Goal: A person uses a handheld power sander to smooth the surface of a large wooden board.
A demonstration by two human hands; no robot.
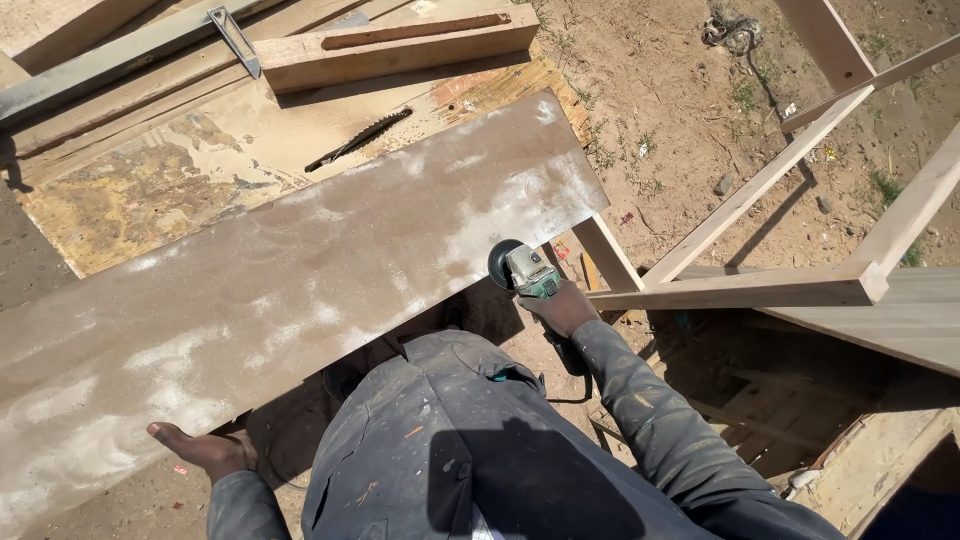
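Note:
A long brown board [300, 290], dusted with pale sanding powder, lies tilted across a worn plywood table [130, 190]. My right hand [562, 306] grips a green and grey angle grinder [522, 270], whose dark disc touches the board's near edge towards its right end. My left hand [205, 448] presses on the board's near edge at the lower left, fingers spread under and against it. My dark, dust-stained work clothes fill the lower middle.
A saw blade [360, 138] lies on the plywood beyond the board. A thick timber block [400, 45] and a metal square [236, 38] sit at the back. An unpainted wooden frame [760, 285] stands to the right on sandy ground, with planks below it.

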